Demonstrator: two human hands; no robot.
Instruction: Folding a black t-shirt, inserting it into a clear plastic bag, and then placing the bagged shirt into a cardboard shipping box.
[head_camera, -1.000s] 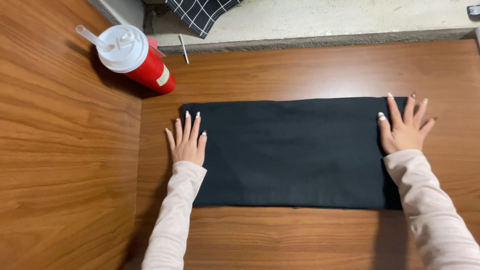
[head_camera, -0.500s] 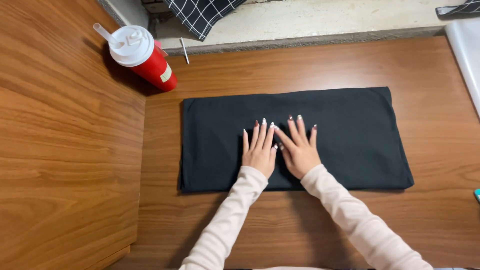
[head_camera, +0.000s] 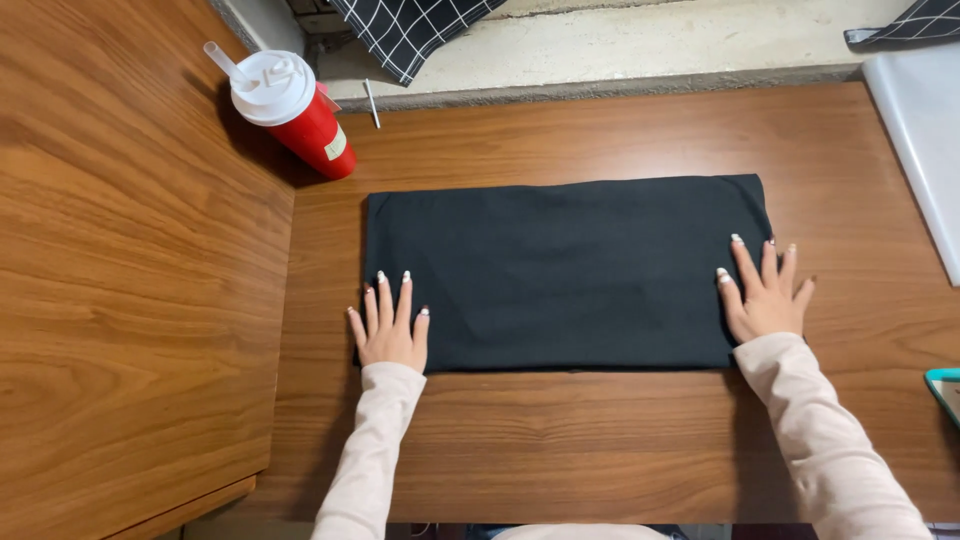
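Black folded cloth (head_camera: 565, 272) lies flat as a long rectangle on the wooden table (head_camera: 600, 440), which is the largest surface in view. Half a second ago both hands were together at the cloth's middle; now they sit at opposite ends, so a smoothing pass outward from the centre appears complete and the surface shows no obvious creases. Left hand (head_camera: 390, 325) rests palm-down on the cloth's near left corner, fingers spread, grasping nothing. Right hand (head_camera: 765, 295) lies flat at the cloth's right edge, half on fabric, half on table, also unclenched. Beyond the cloth's far left corner stands a red cup (head_camera: 295, 110) with white lid and straw.
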